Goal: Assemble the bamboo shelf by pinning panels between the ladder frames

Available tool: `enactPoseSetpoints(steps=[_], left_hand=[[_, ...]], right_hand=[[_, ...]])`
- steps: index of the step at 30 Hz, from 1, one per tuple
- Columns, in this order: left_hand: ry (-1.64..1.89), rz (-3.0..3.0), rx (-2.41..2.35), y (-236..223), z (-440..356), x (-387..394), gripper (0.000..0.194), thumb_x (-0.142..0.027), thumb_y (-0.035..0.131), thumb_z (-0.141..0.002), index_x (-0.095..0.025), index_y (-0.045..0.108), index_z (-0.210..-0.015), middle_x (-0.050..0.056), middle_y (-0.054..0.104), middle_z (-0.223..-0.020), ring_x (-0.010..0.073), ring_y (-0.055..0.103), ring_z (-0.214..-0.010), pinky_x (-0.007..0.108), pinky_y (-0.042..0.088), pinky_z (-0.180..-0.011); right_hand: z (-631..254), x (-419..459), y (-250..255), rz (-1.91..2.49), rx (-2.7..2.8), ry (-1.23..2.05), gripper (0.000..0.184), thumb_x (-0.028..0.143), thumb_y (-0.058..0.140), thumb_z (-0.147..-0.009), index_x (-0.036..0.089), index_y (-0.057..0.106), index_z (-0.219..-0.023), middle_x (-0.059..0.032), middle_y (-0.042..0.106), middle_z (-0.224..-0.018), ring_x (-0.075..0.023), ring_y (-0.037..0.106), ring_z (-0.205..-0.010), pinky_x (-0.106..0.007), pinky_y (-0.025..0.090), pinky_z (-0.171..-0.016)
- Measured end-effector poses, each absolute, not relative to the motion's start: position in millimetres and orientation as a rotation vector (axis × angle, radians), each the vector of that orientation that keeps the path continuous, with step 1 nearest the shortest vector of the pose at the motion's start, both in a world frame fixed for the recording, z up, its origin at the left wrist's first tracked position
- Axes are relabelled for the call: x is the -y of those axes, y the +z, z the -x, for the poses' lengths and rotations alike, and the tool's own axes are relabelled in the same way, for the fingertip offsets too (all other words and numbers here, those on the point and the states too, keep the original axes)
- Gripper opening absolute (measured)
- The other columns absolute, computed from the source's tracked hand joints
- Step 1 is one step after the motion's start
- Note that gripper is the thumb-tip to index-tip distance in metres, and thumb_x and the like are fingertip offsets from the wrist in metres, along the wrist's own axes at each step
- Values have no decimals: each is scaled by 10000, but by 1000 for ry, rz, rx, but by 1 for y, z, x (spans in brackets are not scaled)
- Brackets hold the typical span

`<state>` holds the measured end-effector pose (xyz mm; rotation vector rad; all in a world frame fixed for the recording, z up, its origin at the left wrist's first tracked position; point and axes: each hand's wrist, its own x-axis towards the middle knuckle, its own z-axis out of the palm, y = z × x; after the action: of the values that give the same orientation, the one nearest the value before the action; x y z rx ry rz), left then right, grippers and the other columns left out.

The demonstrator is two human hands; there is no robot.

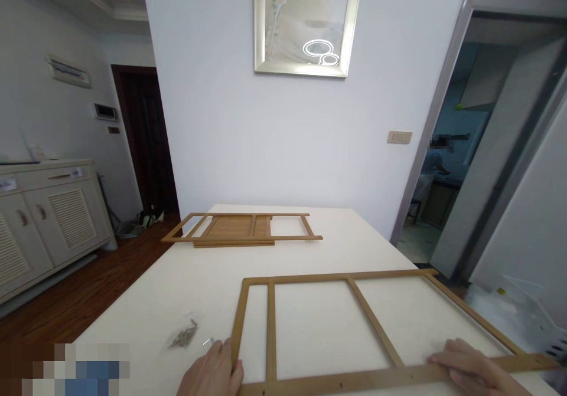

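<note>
A brown wooden frame [305, 277] with two crossbars lies on the white table in front of me. My left hand [212, 369] is closed around its near left end, fingers wrapped over the side bar. On the near rail at the right, my right hand [473, 365] grips the same frame, its fingertips pointing inward over the rail. Small dark holes show along that rail. Just beyond my left hand lies a small L-shaped metal hex key [208, 342]. Further left is a clear bag of screws [185, 334].
At the table's far end, a second wooden frame [287, 238] rests on wooden panels [234, 244]. A white wall with a framed picture [301, 68] rises behind the table [177, 278]. Through the right doorway a person [432, 163] stands. A translucent bin [509, 301] sits at right.
</note>
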<state>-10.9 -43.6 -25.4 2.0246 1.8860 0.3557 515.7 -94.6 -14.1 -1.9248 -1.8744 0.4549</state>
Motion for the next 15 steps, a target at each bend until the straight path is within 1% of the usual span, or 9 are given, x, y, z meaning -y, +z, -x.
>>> enactPoseSetpoints(steps=[2,4,5,8,10,13,15], left_hand=[[346,-2037,-1921,-27,15,41,318,-304,435,-831,-127,674,-945,193,669,-937,355,661,-846,415,449,-744],[327,-2046,-1924,-28,17,40,326,-287,423,-835,-111,673,-947,209,670,-940,366,663,-840,422,452,-725],[320,-2048,-1920,-28,18,40,328,-281,419,-836,-105,673,-949,217,670,-943,374,664,-847,427,453,-727],[306,-2014,-1911,-28,20,39,315,-272,426,-839,-115,670,-960,218,681,-947,388,667,-871,452,452,-762],[304,-1984,-1907,-27,20,39,308,-266,438,-837,-121,667,-981,211,689,-949,389,670,-895,460,450,-796],[270,-1977,-1894,-24,21,38,316,-260,447,-843,-119,661,-1028,203,695,-968,368,669,-954,441,448,-853],[205,-1986,-1894,-21,21,37,317,-242,435,-856,-122,657,-1048,189,698,-993,337,669,-980,417,448,-882]], right_hand=[[-498,89,-11,1837,1962,448,498,680,460,-805,286,764,-807,-131,696,-965,-353,633,-999,-502,488,-930],[-483,85,-9,1756,2039,465,483,603,395,-878,258,683,-698,-109,656,-831,-300,633,-858,-452,514,-837],[-478,84,-9,1730,2061,483,465,561,378,-901,251,641,-676,-96,639,-797,-281,624,-817,-432,514,-808],[-473,79,-8,1691,2082,518,376,472,384,-923,247,595,-708,-75,635,-802,-256,613,-790,-394,506,-771],[-471,70,-2,1698,2065,468,338,452,406,-924,246,596,-736,-69,640,-810,-245,611,-781,-378,502,-755],[-457,43,15,1670,2026,233,310,448,428,-927,243,628,-809,-74,645,-821,-243,613,-784,-372,502,-736],[-436,15,28,1613,2079,96,297,417,417,-940,233,643,-882,-92,658,-890,-246,621,-827,-382,509,-761]])
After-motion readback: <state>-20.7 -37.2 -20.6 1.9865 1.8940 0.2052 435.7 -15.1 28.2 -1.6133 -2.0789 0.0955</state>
